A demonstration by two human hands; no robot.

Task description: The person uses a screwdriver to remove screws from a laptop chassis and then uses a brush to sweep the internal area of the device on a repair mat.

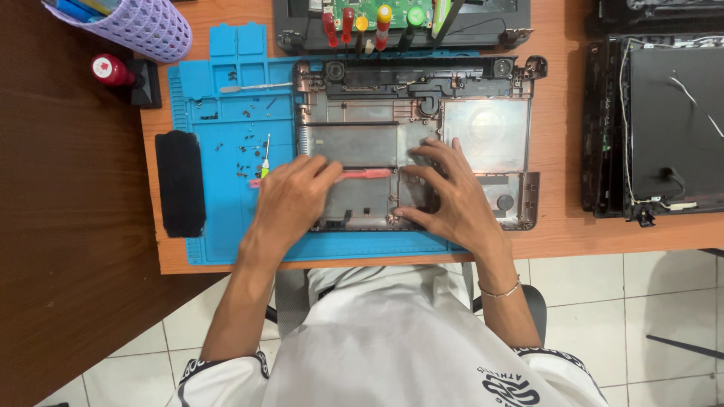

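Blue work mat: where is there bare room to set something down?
On the blue silicone work mat, the front-left corner between the black rectangular pad and the left hand is bare. Its middle is crowded with tiny loose screws; the opened grey laptop base covers the right.

lilac mesh basket [143, 29] | red-capped bottle [111, 70] | black pad [180, 183] — left of mat | dark laptop lid [671, 128] — far right
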